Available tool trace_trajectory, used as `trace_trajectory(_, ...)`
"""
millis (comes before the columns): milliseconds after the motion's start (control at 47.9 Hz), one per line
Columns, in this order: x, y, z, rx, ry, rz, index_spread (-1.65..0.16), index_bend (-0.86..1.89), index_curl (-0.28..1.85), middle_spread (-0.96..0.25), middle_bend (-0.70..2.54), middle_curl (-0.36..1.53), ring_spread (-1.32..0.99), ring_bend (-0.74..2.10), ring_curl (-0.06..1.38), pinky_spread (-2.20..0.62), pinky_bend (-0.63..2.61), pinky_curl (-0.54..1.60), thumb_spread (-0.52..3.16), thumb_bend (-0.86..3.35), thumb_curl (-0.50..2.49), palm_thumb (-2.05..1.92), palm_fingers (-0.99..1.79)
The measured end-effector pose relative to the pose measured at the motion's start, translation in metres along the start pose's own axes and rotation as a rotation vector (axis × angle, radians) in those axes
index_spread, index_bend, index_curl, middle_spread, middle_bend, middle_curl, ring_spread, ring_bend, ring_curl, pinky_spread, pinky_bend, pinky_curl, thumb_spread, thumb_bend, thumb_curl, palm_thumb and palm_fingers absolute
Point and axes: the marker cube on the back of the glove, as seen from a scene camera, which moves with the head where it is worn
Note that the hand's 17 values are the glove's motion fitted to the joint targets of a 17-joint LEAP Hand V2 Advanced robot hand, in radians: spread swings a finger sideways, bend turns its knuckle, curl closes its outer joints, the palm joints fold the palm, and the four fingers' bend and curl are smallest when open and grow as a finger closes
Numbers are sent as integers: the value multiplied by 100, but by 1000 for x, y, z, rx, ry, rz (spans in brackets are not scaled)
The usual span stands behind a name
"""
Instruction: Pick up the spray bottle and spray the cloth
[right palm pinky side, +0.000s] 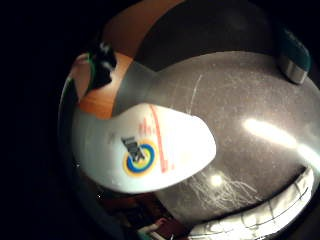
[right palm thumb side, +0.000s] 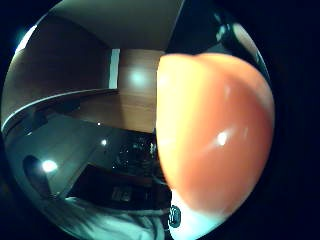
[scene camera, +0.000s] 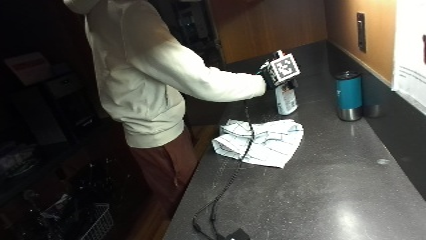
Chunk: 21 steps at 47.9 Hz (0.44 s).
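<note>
I am watching from the outside view as the person's gloved right hand (scene camera: 271, 76) is closing around the top of the spray bottle (scene camera: 286, 100), which is standing on the dark counter (scene camera: 333, 190) just beyond the cloth (scene camera: 263, 140). I cannot tell whether the base is touching the counter or is just off it. The fingers themselves are hidden there, but the little-finger palm view is filling with the bottle's white body and label (right palm pinky side: 145, 150), and the thumb-side view is filling with its orange top (right palm thumb side: 215, 135), so I am judging that the hand is grasping the bottle near the head.

The cloth is lying crumpled on the counter between the person and the bottle, near the counter's front edge. A teal tumbler (scene camera: 349, 95) is standing to one side of the bottle, closer to the wall.

What I am worrying about: I cannot see which way the nozzle is pointing, so a squeeze now could be sending the spray onto the counter or the wall instead of the cloth. The grip is sitting high, so the body could be swinging or slipping on the lift. A wide sweep sideways could be knocking the tumbler.
</note>
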Motion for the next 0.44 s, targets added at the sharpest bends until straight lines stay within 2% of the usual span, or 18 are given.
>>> trace_trajectory(146,2,11,-25,55,59,10,-29,6,37,-8,26,40,-14,41,38,0,43,41,76,-7,61,64,44)
trace_trajectory(439,-31,39,-56,118,14,-7,-33,10,28,-7,22,38,-12,42,35,5,45,38,87,-4,51,57,40)
